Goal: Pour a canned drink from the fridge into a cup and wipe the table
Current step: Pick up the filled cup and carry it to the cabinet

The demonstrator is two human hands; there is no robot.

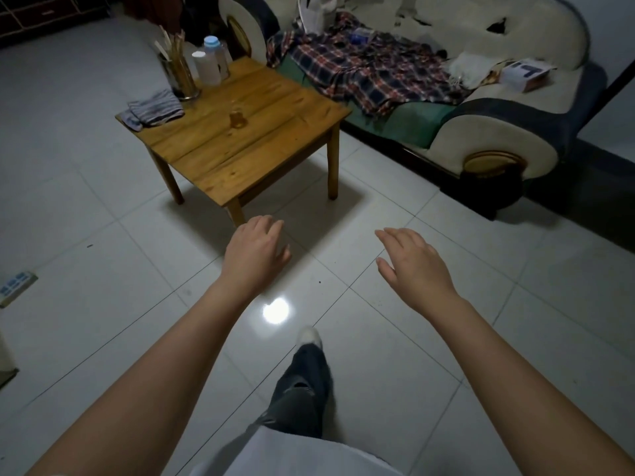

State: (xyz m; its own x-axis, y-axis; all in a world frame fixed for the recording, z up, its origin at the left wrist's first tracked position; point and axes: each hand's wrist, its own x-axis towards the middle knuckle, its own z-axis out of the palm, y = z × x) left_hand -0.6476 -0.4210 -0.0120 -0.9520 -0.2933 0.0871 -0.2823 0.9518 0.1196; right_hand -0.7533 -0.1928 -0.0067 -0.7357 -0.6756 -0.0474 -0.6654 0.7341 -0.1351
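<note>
A low wooden table (275,132) stands ahead on the tiled floor. Near its middle sits a small clear glass cup (237,117). A folded striped grey cloth (154,108) lies on the table's left corner. My left hand (254,250) hovers in the air just before the table's near corner, fingers loosely curled and holding nothing. My right hand (412,266) is held out to the right of it, fingers relaxed and empty. No can and no fridge are in view.
At the table's far corner stand a holder of chopsticks (178,75), a white bottle (207,68) and a blue-capped jar (216,56). A sofa (494,125) with a plaid blanket (371,72) lines the right side. A power strip (15,285) lies on the floor at left.
</note>
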